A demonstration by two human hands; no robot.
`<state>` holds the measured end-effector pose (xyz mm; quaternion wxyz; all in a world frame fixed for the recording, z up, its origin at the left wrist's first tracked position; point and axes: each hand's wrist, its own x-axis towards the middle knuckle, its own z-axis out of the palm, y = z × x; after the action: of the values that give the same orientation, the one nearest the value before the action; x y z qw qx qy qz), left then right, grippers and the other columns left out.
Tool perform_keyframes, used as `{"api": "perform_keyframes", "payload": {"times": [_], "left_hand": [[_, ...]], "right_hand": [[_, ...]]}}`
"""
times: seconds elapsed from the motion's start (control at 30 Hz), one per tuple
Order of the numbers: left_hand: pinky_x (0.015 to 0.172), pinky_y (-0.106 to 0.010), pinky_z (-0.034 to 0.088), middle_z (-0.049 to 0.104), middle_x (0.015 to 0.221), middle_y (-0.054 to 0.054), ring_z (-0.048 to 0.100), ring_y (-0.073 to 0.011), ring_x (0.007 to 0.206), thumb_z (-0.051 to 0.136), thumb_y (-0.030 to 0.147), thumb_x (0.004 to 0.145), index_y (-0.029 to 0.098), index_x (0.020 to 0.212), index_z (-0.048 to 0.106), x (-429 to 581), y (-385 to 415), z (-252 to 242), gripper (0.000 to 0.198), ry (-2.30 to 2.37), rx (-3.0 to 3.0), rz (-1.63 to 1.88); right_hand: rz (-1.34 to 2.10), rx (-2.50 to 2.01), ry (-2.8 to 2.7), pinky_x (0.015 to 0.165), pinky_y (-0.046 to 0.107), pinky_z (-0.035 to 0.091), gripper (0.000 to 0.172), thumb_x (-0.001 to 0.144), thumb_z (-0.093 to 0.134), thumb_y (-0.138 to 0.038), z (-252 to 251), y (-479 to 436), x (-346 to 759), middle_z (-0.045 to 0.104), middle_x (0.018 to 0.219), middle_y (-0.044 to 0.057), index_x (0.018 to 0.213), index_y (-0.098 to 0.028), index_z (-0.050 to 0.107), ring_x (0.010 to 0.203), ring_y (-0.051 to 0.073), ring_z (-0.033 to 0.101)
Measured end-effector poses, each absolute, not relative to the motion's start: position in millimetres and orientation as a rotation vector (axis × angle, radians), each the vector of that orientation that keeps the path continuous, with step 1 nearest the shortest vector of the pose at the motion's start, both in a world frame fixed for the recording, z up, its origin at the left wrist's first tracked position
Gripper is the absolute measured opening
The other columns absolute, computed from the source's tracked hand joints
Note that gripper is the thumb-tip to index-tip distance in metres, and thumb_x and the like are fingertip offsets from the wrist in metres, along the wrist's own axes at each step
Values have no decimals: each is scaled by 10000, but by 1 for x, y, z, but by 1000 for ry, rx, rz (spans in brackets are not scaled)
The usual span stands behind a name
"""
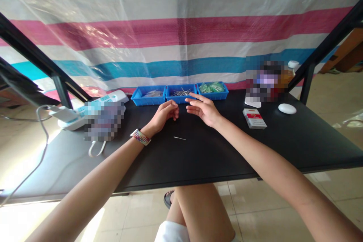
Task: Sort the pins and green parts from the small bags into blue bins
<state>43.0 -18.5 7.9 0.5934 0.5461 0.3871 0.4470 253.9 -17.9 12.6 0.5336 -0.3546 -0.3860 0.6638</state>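
Note:
My left hand (165,116) is just in front of the blue bins with its fingers curled in; whether anything is inside them is hidden. To its right, my right hand (204,110) has its fingers spread apart and holds nothing that I can see. Its fingertips are near the middle blue bin (176,99), which contains several thin metal pins. The left blue bin (147,101) has clear or whitish pieces in it. Green plastic packets (212,87) fill the right blue bin (217,96). Nearer me, a thin metal pin like a blind rivet (179,138) lies on the black table (198,159).
On the left stand a power strip (113,98) with a plugged-in charger (64,114) and a blurred-out object with a white cable (97,149). At the right are a cigarette pack (254,118), a white oval object (287,109) and a bottle (292,67). A striped sheet (141,30) hangs behind.

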Motion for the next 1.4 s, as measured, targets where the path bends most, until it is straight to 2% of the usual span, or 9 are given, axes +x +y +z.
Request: {"api": "perform_keyframes", "payload": {"times": [0.1,0.2,0.33,0.5,0.73,0.9,1.0,1.17,1.4], "left_hand": [[572,-243,458,616,721,15,594,-126,598,725,400,840,197,834,546,44,-19,9,271,904,1272,1037],[578,-243,453,610,708,13,589,-127,603,724,381,838,194,818,549,44,-20,10,257,911,1288,1026],[587,-244,448,596,688,17,570,-123,602,709,364,853,193,805,552,44,-20,10,237,899,1306,1032],[582,-244,436,593,697,18,558,-117,592,709,351,842,193,802,549,44,-21,9,229,899,1312,1033],[579,-250,443,599,707,10,559,-127,597,692,399,865,189,828,570,44,-20,10,246,896,1320,1022],[578,-250,444,603,704,1,559,-132,600,680,423,876,175,874,619,42,-18,9,256,855,1331,991],[581,-251,450,615,708,-7,573,-141,612,679,441,877,174,888,636,42,-18,10,272,866,1345,984],[596,-264,466,651,728,-38,595,-156,640,678,507,891,158,844,689,45,-19,11,353,920,1476,916],[613,-275,459,646,682,-32,576,-148,619,750,530,861,155,766,696,46,-21,12,390,972,1534,911]], "right_hand": [[1614,-950,-1039,541,252,595,337,797,774,-237,13,-20,256,801,900,34,1128,-210,723,567,127,692],[1498,-978,-1407,448,225,476,199,826,757,-317,11,-28,255,750,749,20,964,-173,756,473,109,603],[1182,-832,-1978,556,231,429,149,826,799,-320,8,-49,246,679,692,-9,837,-177,759,583,111,582],[601,-768,-2440,669,261,382,37,883,772,-229,8,-76,235,694,890,6,915,-214,783,740,126,599],[416,-805,-2489,753,285,441,197,920,679,-132,7,-68,242,697,935,44,1042,-207,815,833,170,625],[573,-842,-2247,745,293,481,127,861,671,-90,5,-55,247,679,824,30,870,-177,762,762,165,617],[920,-873,-1876,711,288,524,54,888,705,-232,4,-46,248,720,798,14,853,-195,724,707,159,654],[1185,-881,-1458,637,292,573,326,811,817,-501,1,-33,250,768,812,44,854,-195,713,677,179,717],[1239,-882,-1403,548,259,558,354,759,854,-497,-3,-30,249,724,738,18,824,-185,701,583,143,671]]}}
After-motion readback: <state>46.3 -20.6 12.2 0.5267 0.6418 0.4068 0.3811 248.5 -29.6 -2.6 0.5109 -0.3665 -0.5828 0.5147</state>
